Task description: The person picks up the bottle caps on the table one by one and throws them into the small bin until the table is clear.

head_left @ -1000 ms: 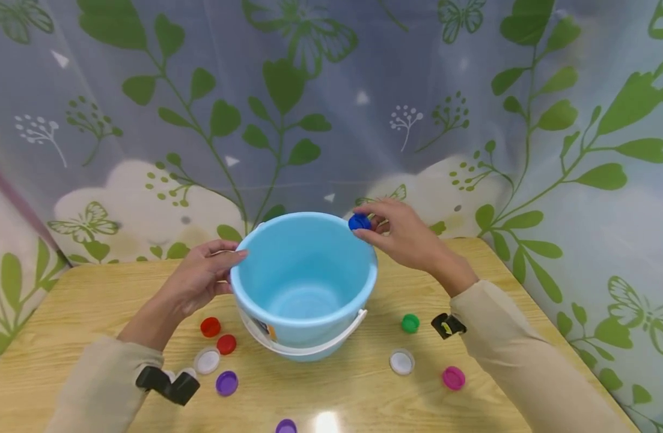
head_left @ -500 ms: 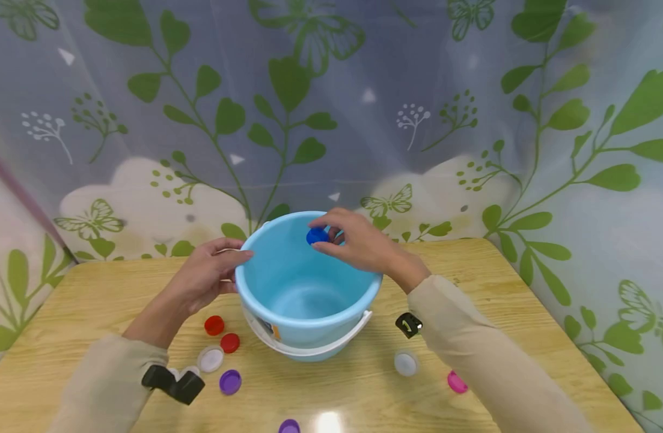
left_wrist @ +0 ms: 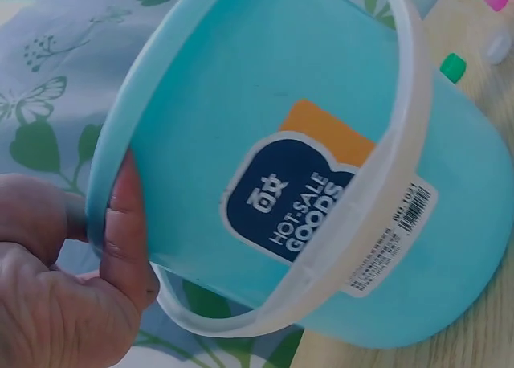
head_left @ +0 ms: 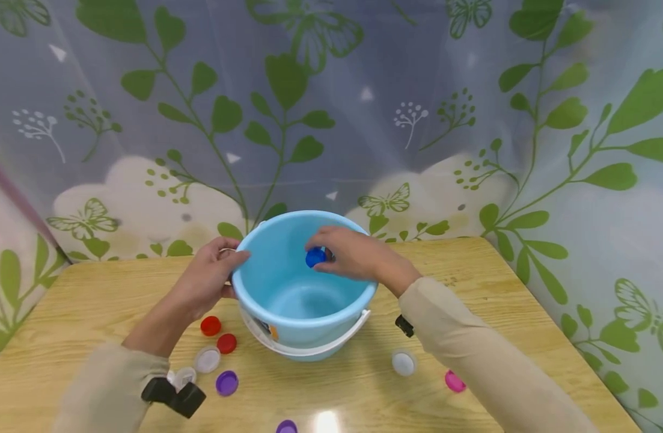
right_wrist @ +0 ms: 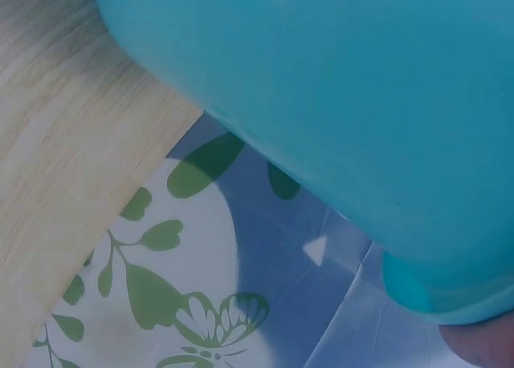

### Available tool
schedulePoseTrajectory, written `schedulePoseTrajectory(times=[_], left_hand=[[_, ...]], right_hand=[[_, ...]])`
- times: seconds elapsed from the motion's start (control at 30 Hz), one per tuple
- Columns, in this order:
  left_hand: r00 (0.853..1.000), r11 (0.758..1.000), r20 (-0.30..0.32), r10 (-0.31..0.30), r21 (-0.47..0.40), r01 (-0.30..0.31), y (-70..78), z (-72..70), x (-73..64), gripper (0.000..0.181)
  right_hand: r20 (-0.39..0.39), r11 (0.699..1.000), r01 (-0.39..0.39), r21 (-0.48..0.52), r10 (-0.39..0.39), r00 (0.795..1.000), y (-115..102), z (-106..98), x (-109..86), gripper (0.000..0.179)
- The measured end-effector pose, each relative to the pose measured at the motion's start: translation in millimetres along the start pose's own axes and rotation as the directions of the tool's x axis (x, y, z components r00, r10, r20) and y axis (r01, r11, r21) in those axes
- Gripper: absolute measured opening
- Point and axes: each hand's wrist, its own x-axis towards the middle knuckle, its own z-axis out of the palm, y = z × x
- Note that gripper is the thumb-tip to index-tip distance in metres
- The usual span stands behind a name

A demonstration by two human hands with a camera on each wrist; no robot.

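A light-blue plastic bucket (head_left: 309, 337) stands tilted toward me on the table. My left hand (head_left: 209, 273) grips its left rim, thumb over the edge and fingers outside. Up close in the left wrist view, the left hand (left_wrist: 80, 280) pinches the rim beside the white handle (left_wrist: 409, 87) and a printed label (left_wrist: 289, 191). My right hand (head_left: 353, 255) reaches over the right rim into the bucket's mouth, pinching a blue bottle cap (head_left: 315, 257) above the bottom. The right wrist view shows mostly the bucket's outer wall (right_wrist: 345, 103); the cap is hidden there.
Left of the bucket lie red caps (head_left: 226, 343), white caps (head_left: 207, 359) and a purple cap (head_left: 226, 383). Another purple cap (head_left: 286, 427) is at the front. To the right are a white cap (head_left: 404, 363), a pink cap (head_left: 455, 381) and a green cap (left_wrist: 453, 67).
My right hand has moved left from outside the right rim and then down into the bucket with the blue bottle cap. My left hand keeps its hold on the rim.
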Motion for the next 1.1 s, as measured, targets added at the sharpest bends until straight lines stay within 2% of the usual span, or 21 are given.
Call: schedulePoseTrajectory(times=[0.2, 0.37, 0.6, 0.77, 1.1], left_hand=[[0.995, 0.995, -0.095, 0.038, 0.091, -0.030, 0.6, 7.0, -3.5, 0.039], [0.988, 0.991, -0.151, 0.039, 0.133, -0.018, 0.2, 9.9, -5.8, 0.037], [0.984, 0.993, -0.174, 0.029, 0.117, -0.009, 0.6, 11.8, -5.9, 0.037], [0.984, 0.995, -0.177, 0.033, 0.101, -0.015, 1.0, 15.3, -3.6, 0.037], [0.982, 0.995, -0.187, 0.032, 0.101, -0.013, -2.3, 16.1, -2.9, 0.036]], right_hand=[[0.066, 0.997, 0.008, -0.077, -0.003, 0.998, -3.3, 0.8, 2.0, 0.031], [0.121, 0.994, -0.008, -0.113, 0.022, 0.992, -5.5, 1.7, 4.7, 0.029], [0.185, 0.979, -0.044, -0.201, 0.082, 0.979, -7.9, 1.7, 5.9, 0.027], [0.242, 0.962, -0.058, -0.268, 0.125, 0.962, -9.8, -0.8, 4.8, 0.027], [0.279, 0.958, -0.086, -0.273, 0.164, 0.946, -10.5, 2.5, 5.6, 0.030]])
